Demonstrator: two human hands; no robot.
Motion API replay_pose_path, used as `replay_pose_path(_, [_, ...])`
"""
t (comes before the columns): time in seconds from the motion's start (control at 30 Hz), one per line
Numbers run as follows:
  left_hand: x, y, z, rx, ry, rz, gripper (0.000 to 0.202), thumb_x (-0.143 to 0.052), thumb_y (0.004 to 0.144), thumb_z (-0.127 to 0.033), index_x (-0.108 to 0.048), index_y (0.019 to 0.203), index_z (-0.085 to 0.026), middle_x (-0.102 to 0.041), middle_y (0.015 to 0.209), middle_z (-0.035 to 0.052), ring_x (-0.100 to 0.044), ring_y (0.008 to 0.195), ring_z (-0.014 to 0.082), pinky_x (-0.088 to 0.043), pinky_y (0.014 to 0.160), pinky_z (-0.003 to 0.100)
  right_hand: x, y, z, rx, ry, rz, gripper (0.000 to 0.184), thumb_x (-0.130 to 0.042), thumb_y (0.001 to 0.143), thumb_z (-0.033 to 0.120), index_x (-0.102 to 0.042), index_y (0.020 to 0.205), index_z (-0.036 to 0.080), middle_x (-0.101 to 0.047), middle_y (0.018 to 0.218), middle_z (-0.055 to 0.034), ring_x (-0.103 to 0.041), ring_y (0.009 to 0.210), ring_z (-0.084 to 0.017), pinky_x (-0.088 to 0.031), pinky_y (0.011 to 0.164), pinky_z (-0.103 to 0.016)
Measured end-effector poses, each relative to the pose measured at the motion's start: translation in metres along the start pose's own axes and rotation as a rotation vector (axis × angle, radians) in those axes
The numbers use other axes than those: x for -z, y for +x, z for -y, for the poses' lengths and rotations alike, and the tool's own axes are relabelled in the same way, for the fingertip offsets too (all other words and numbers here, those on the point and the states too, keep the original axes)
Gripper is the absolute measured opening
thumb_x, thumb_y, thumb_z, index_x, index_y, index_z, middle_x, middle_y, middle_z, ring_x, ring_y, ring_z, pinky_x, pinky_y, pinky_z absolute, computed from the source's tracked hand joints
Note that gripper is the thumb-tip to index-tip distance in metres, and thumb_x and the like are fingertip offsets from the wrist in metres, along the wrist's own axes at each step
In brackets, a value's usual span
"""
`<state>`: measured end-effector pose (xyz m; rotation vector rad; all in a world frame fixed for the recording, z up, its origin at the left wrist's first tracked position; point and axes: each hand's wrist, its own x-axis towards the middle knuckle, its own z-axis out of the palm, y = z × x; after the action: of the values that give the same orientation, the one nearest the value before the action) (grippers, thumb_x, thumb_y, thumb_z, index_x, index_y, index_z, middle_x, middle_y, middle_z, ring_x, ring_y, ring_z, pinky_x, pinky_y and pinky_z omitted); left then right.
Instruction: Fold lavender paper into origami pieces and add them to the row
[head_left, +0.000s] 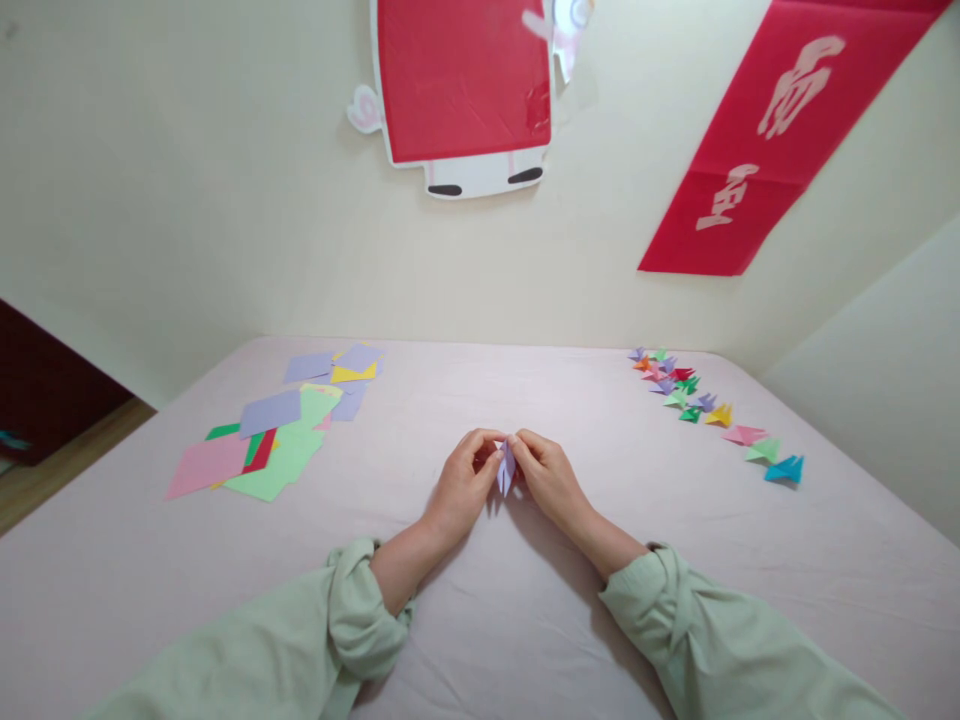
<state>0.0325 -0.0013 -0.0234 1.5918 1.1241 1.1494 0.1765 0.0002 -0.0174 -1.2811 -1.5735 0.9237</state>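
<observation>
A small folded piece of lilac origami paper [506, 470] is held upright between my two hands, over the middle of the table. Its lower end comes to split points that face me. My left hand [469, 475] pinches its upper left side between thumb and fingers. On the other side, my right hand [550, 475] grips the upper right edge with thumb and fingertips. The fingers hide part of the paper's top.
Loose coloured paper sheets [274, 450] lie overlapping on the left of the pale table [465, 620]. Along the right runs a row of small folded paper figures, ending nearest me with a blue one [785, 470]. A wall [480, 270] with red decorations [465, 80] stands behind.
</observation>
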Motion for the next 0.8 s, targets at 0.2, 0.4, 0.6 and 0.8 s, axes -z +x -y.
replay_pose_path(0.2, [-0.0007,0.0016,0.0036,0.008,-0.012,-0.031,0.017,-0.054,0.087,-0.025,-0.062,0.101,-0.019,-0.06,0.081,0.0009,-0.058,0.076,0.0141,-0.047,0.073,0.026,-0.0003,-0.0005,-0.0004,0.003,0.021,0.034,0.038,-0.046,0.092,0.045,-0.046,0.063,0.021,-0.048,0.054,0.0041,-0.048,0.053,-0.012,-0.037,0.054,-0.024])
replay_pose_path(0.4, [-0.0026,-0.0002,0.0045,-0.007,-0.038,-0.024,0.018,-0.056,0.086,-0.024,-0.06,0.102,-0.018,-0.061,0.093,0.0038,-0.06,0.086,0.0154,-0.049,0.079,0.027,-0.0017,-0.0015,0.0021,-0.014,0.116,0.068,0.022,-0.054,0.088,0.04,-0.054,0.078,0.02,-0.058,0.061,0.0032,-0.055,0.053,-0.012,-0.044,0.054,-0.024])
replay_pose_path(0.6, [-0.0033,-0.0001,0.0045,0.02,-0.079,-0.04,0.022,-0.056,0.084,-0.022,-0.056,0.106,-0.019,-0.061,0.096,0.0042,-0.061,0.09,0.0157,-0.05,0.081,0.029,-0.0009,0.0009,-0.0004,0.029,0.055,0.055,0.018,-0.054,0.088,0.036,-0.06,0.082,0.02,-0.06,0.074,0.0002,-0.056,0.06,-0.012,-0.045,0.056,-0.024])
replay_pose_path(0.8, [-0.0021,0.0008,0.0055,0.045,-0.08,-0.062,0.01,-0.054,0.084,-0.02,-0.052,0.093,-0.019,-0.061,0.091,0.0014,-0.062,0.084,0.0135,-0.049,0.078,0.027,-0.0017,0.001,-0.0059,0.051,0.095,0.035,0.015,-0.056,0.086,0.034,-0.057,0.079,0.021,-0.051,0.086,-0.0005,-0.051,0.056,-0.01,-0.041,0.049,-0.024])
